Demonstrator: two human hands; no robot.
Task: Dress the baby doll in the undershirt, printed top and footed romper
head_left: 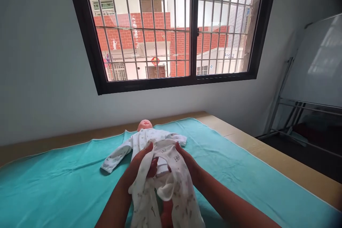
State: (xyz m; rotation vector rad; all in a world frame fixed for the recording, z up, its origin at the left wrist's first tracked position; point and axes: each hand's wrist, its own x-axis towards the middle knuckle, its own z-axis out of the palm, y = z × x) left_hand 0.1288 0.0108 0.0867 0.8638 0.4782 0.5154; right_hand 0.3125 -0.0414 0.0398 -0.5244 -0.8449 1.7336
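A baby doll (144, 125) lies on its back on a teal blanket (53, 181), head toward the window. It wears a white printed romper (157, 142) with long sleeves spread to both sides. My left hand (143, 162) grips the romper's left leg fabric, fingers wrapped round it. My right hand (187, 160) clutches the right leg fabric near the doll's hip. Both romper legs (173, 192) are bunched and lifted toward me, and they partly hide the doll's legs.
The blanket covers a wooden table (267, 153) set against a grey wall under a barred window (171, 28). A whiteboard on a metal stand (312, 74) leans at the right, beyond the table's edge.
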